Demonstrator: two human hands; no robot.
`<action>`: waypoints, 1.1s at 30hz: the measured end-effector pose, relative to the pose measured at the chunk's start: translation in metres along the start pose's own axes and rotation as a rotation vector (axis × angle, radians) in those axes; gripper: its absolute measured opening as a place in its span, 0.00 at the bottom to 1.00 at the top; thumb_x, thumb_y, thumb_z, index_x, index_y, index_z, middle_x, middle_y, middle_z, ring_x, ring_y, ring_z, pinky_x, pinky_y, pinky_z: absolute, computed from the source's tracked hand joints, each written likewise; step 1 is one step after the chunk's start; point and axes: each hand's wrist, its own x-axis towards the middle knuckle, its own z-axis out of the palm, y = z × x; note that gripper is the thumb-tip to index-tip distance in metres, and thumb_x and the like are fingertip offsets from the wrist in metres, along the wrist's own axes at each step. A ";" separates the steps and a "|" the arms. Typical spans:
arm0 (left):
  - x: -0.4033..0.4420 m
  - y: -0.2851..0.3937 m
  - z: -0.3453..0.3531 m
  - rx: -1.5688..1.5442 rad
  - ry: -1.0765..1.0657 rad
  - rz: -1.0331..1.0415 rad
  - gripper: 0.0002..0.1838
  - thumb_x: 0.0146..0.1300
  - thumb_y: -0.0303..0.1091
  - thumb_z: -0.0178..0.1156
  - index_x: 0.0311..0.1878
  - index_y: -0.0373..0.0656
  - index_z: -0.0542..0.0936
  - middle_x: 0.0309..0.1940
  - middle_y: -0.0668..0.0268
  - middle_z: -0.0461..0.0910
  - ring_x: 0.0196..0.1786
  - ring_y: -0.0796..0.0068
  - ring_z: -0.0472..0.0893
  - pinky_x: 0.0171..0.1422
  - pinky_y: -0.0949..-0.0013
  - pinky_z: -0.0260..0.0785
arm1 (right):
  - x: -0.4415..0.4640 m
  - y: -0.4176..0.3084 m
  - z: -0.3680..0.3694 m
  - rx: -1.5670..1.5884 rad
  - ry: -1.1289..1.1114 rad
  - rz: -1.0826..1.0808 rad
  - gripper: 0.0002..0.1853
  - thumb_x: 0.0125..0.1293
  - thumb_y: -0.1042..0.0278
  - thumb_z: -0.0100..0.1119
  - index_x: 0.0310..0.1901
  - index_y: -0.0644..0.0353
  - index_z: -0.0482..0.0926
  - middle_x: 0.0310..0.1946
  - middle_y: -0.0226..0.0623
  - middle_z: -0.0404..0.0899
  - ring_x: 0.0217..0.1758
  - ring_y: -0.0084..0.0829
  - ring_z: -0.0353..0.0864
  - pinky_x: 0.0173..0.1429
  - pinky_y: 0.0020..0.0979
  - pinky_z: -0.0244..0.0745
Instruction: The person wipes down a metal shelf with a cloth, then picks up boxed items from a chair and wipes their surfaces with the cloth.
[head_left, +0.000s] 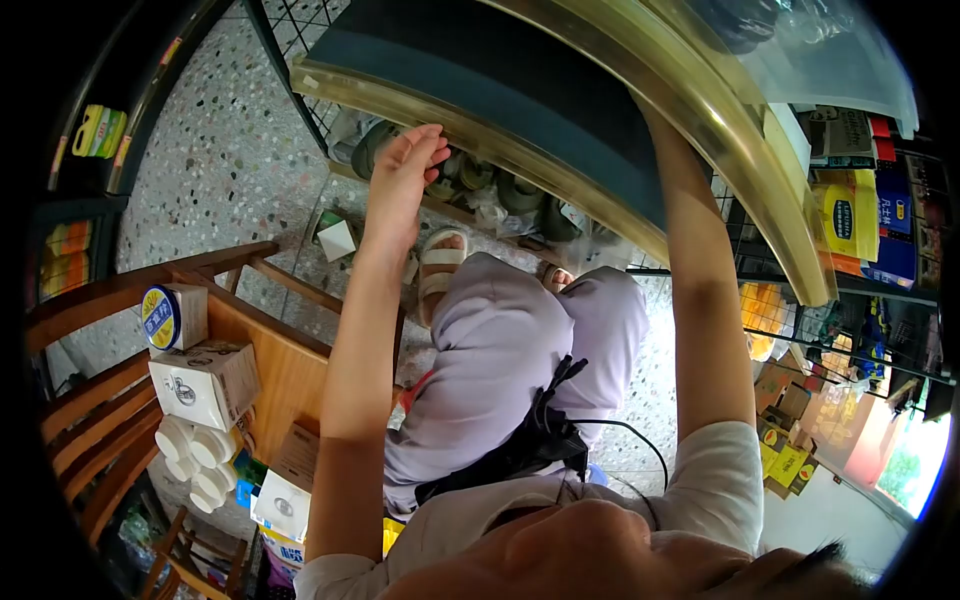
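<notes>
My left hand (405,170) is beside the yellowish front strip of the lower shelf (480,150). Its fingers are loosely bent with gaps between them, and I see nothing in them. My right forearm (690,230) reaches in between that dark shelf board (480,70) and the upper shelf's front strip (700,90). The upper shelf hides my right hand, so whatever it touches is out of sight. Below the lower shelf lie dark rounded items and clear plastic bags (490,210), partly covered by the strip.
A wooden chair (290,335) at left carries white boxes (205,385), a round blue-and-yellow container (160,317) and several white-lidded bottles (210,445). A small box (336,240) lies on the speckled floor (225,160). Packaged goods (850,215) line a wire rack at right.
</notes>
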 end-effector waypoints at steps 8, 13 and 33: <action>0.000 -0.002 0.000 0.007 -0.030 0.022 0.19 0.70 0.42 0.58 0.58 0.42 0.77 0.48 0.67 0.81 0.52 0.78 0.79 0.53 0.75 0.64 | -0.016 -0.005 0.010 0.071 0.014 -0.060 0.14 0.71 0.58 0.58 0.49 0.60 0.82 0.23 0.33 0.78 0.19 0.24 0.74 0.26 0.30 0.70; 0.001 -0.002 0.001 0.003 -0.032 0.021 0.19 0.70 0.43 0.59 0.58 0.43 0.78 0.48 0.68 0.81 0.51 0.79 0.79 0.52 0.76 0.64 | -0.038 -0.040 0.001 0.266 -0.065 -0.114 0.15 0.71 0.58 0.58 0.50 0.59 0.82 0.24 0.33 0.78 0.19 0.25 0.74 0.27 0.30 0.71; 0.012 -0.010 -0.007 -0.050 -0.037 0.035 0.16 0.69 0.42 0.61 0.54 0.46 0.80 0.44 0.71 0.83 0.46 0.82 0.81 0.47 0.78 0.67 | -0.096 -0.117 -0.077 0.523 -0.777 -0.280 0.18 0.64 0.74 0.60 0.56 0.52 0.82 0.52 0.38 0.74 0.54 0.33 0.74 0.60 0.30 0.70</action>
